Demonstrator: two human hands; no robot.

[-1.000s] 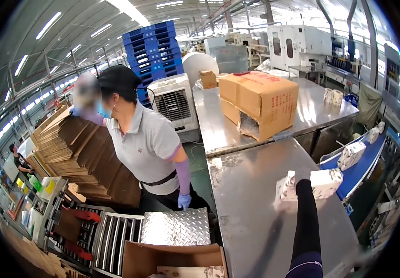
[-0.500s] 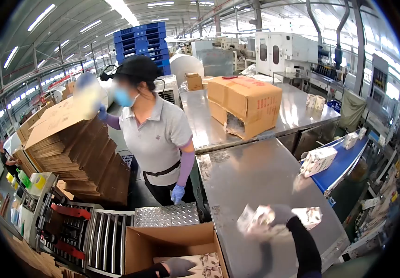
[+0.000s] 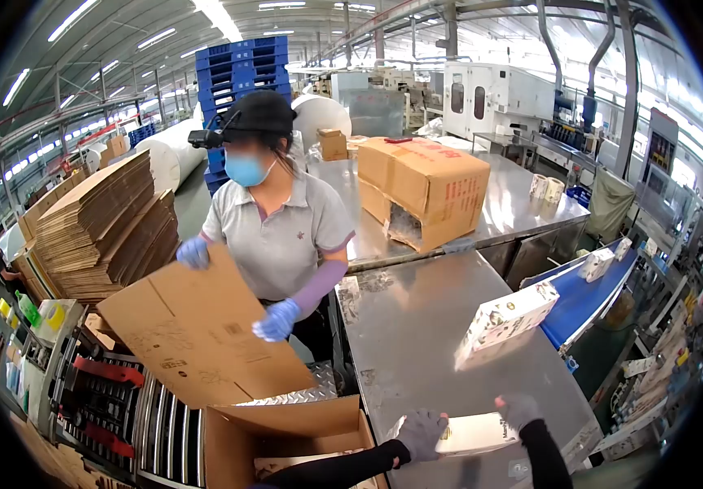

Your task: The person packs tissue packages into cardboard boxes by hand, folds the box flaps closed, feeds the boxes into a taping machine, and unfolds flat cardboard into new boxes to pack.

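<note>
On the metal table (image 3: 404, 326), a white pack with dark print (image 3: 475, 433) lies between my two gloved hands. My left hand (image 3: 423, 432) grips its left end, with that arm reaching across the open carton. At the pack's right end, my right hand (image 3: 521, 411) has its fingers bent around the edge. Below and to the left stands the open carton (image 3: 286, 422), with printed packs (image 3: 303, 463) inside, partly covered by my left sleeve. Another printed pack (image 3: 508, 319) stands on the table near the belt end.
A co-worker (image 3: 282, 236) in blue gloves holds a flat cardboard sheet (image 3: 197, 326) over the roller conveyor (image 3: 174, 424). More packs (image 3: 596, 265) ride the blue belt (image 3: 584, 297) at right. A large torn carton (image 3: 425, 191) sits on the rear table.
My left hand has moved from inside the carton to the pack on the table. Another pack has come off the belt. The co-worker has swung a cardboard sheet from the stack toward the rollers.
</note>
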